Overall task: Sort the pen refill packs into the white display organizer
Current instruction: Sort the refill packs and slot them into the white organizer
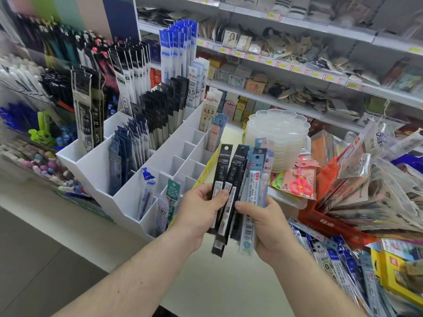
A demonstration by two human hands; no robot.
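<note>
Stationery shop. White wall shelves [297,72] w/ yellow price tags [297,70] along the edges, packed w/ small packaged goods. Counter [229,282] carries a white display organizer [128,193] full of hanging-hole refill packs [155,115], pen racks [57,49] at left, bagged scissors [301,183] etc. at right.

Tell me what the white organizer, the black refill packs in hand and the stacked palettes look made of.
White organizer: likely rigid plastic or acrylic sheet; thin flat dividers, smooth finish.
Black refill packs: thin plastic film sleeves, judging by the sheen and punched hang holes; held by the left hand.
Stacked palettes: translucent moulded plastic, milky and glossy.
</note>
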